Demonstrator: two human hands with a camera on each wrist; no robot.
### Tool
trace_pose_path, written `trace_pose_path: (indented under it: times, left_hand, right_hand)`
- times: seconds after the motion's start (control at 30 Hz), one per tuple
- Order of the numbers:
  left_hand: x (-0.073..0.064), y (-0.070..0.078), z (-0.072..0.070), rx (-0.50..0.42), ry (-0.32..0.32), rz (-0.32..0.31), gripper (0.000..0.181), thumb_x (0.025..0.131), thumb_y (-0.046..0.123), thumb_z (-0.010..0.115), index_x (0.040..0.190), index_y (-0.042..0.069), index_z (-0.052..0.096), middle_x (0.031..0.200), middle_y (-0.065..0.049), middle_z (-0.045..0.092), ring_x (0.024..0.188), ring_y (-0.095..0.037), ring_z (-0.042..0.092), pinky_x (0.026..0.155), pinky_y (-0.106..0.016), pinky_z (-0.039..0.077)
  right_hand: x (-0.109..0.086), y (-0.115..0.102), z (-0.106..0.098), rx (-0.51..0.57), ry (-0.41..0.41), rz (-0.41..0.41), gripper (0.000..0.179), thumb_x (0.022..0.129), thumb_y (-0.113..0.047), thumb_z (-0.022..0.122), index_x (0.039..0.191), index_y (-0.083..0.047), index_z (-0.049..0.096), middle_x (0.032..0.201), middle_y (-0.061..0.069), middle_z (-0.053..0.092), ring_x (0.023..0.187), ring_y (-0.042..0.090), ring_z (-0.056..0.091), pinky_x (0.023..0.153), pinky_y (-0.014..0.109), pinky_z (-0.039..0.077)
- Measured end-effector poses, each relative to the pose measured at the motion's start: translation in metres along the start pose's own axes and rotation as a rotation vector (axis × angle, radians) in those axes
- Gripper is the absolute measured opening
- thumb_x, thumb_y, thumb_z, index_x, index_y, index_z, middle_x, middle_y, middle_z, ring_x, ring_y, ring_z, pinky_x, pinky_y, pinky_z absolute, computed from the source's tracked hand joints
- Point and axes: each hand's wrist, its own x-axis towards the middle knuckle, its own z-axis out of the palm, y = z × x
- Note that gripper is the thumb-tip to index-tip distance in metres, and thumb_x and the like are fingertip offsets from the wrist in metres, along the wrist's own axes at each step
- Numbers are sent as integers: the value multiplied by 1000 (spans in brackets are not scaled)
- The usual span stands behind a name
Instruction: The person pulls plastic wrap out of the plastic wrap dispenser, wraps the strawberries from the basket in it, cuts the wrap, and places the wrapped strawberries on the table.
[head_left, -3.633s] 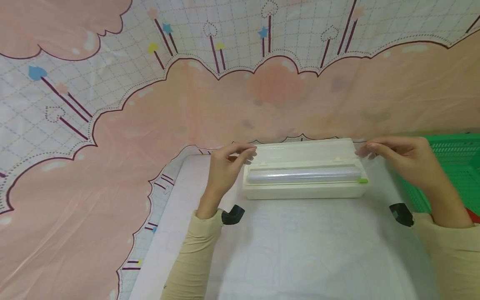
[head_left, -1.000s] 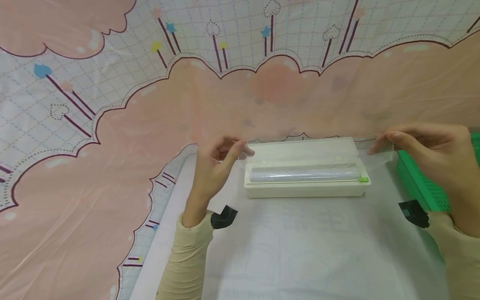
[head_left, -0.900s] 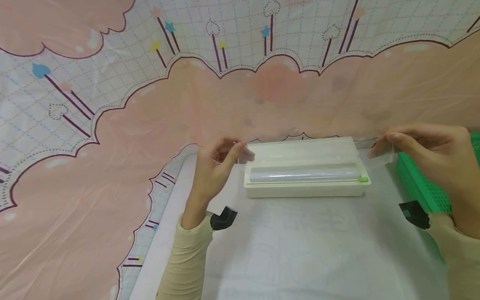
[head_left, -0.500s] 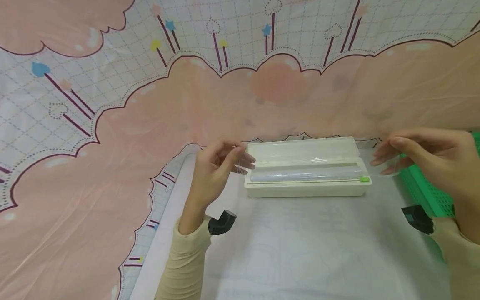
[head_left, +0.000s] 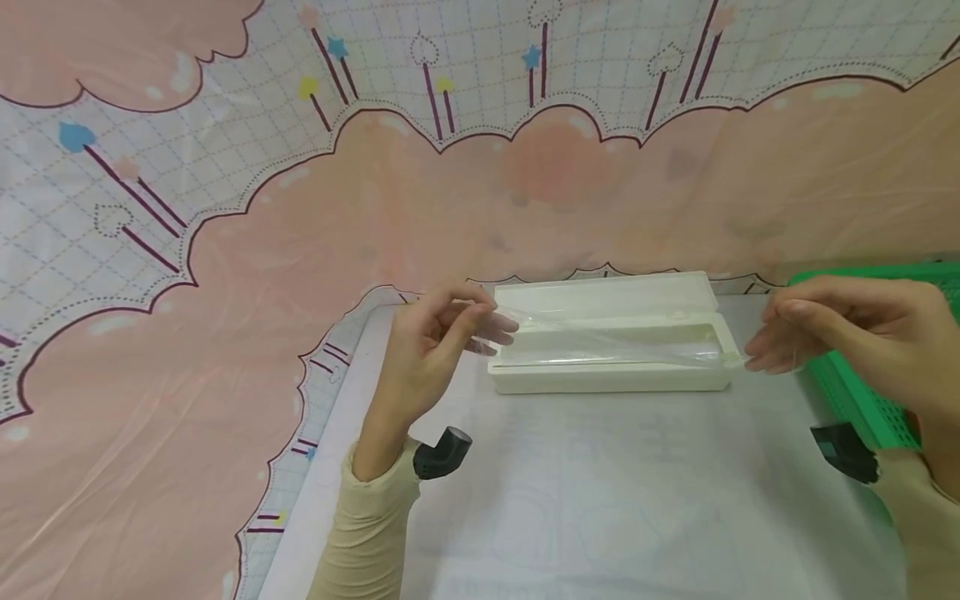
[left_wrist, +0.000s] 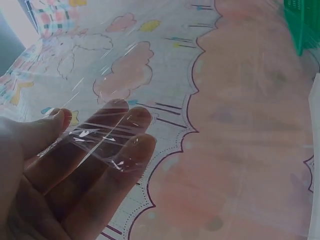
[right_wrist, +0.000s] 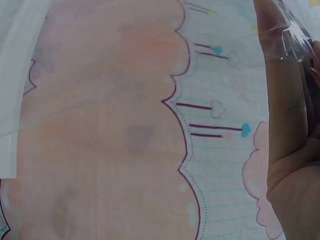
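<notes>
A thin sheet of clear cling film (head_left: 600, 337) stretches between the two hands, across the front of an open white dispenser box (head_left: 600, 382). My left hand (head_left: 431, 350) pinches the film's left end between thumb and index finger, its other fingers spread behind the film. In the left wrist view, film (left_wrist: 107, 145) lies over those fingers. My right hand (head_left: 862, 337) pinches the other end beside the box's right side. The right wrist view shows crumpled film (right_wrist: 296, 42) at its fingers. The roll inside the box is partly veiled by the sheet.
The box's lid (head_left: 607, 296) stands raised at the back. A green plastic basket (head_left: 847, 396) sits at the right, partly behind the right hand and forearm. Under the box lies a white table surface (head_left: 600, 500); a patterned pink and white cloth (head_left: 375, 200) covers the background.
Both hands have moved apart since the earliest frame. Over the last second the right hand has come down, and the film has dropped from behind to in front of the roll.
</notes>
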Motion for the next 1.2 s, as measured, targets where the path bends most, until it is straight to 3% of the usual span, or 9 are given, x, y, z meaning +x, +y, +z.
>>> trace_pose_path:
  times: [0.17,0.3,0.47,0.7,1.2]
  left_hand:
    - [-4,2,1,9,-24,-17,6,98,-5,55,102,-4,59,86,-20,74,73,-23,74,60,-35,61]
    - [-10,3,1,-2,-54,-68,6,99,-3,54,103,-1,59,89,-19,75,75,-26,74,60,-35,61]
    - [-22,3,2,-1,-138,-147,6,101,0,51,103,2,56,93,-17,75,77,-23,75,62,-34,61]
    - [-37,2,4,-6,-251,-289,6,105,8,48,103,8,54,89,-13,76,73,-17,74,64,-34,62]
    - [-66,-9,17,-10,-447,-437,17,107,26,44,105,12,51,79,-6,75,67,-10,71,65,-30,61]
  right_hand:
    - [-7,-2,-1,-68,-15,45,14,93,20,50,101,23,62,86,16,75,69,18,74,59,24,59]
    - [-14,-2,0,-50,-45,71,15,91,22,50,101,23,61,85,17,75,69,19,74,58,26,59]
    - [-23,0,-1,-19,-95,126,18,90,25,48,102,20,61,85,15,74,69,19,74,57,27,59]
    - [-36,3,-6,4,-243,208,29,90,27,43,109,14,61,89,12,74,73,19,74,58,30,59]
    - [-66,20,-3,67,-415,375,44,93,26,39,118,-2,63,91,8,75,72,17,73,54,33,59]
